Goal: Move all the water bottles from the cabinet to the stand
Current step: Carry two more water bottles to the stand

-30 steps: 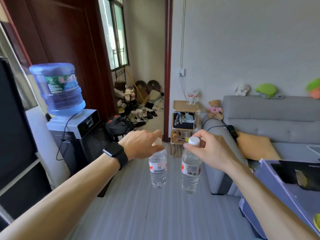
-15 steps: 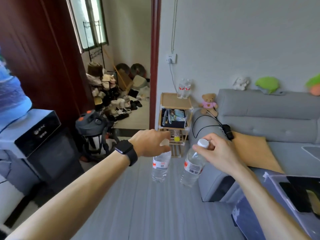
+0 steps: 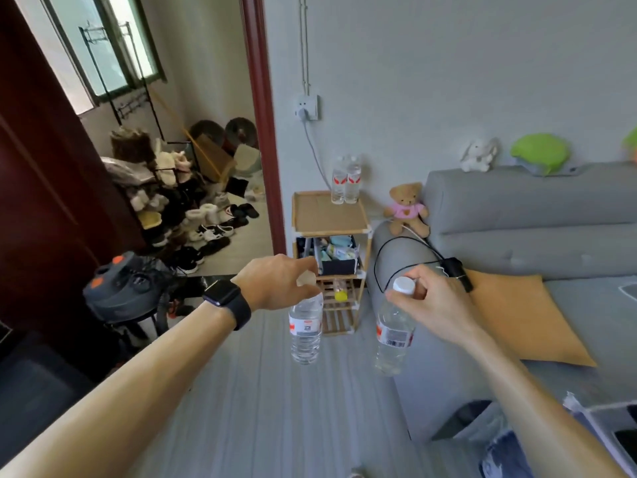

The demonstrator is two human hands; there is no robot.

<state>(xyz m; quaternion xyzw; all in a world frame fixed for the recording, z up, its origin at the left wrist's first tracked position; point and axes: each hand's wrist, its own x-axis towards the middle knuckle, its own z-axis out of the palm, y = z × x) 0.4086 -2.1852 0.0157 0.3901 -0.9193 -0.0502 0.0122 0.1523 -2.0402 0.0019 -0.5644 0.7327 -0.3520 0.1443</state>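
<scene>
My left hand (image 3: 275, 284) grips the neck of a clear water bottle (image 3: 305, 331) that hangs below it. My right hand (image 3: 432, 305) holds a second clear water bottle (image 3: 393, 339) by its white-capped neck, tilted slightly. Both bottles hang above the grey floor. Ahead stands a small wooden stand (image 3: 331, 215) against the wall, beside the sofa. Two more water bottles (image 3: 345, 181) stand upright at the back of its top shelf. The cabinet is not in view.
A grey sofa (image 3: 537, 232) with a yellow cushion (image 3: 517, 315) fills the right side. A teddy bear (image 3: 406, 207) sits on its arm with a black cable. A dark vacuum cleaner (image 3: 127, 288) stands at left. Shoes clutter the doorway (image 3: 213, 229) beyond.
The view has moved forward and to the right: the stand is nearer, the water dispenser has left the frame. Both hands still carry their bottles.
</scene>
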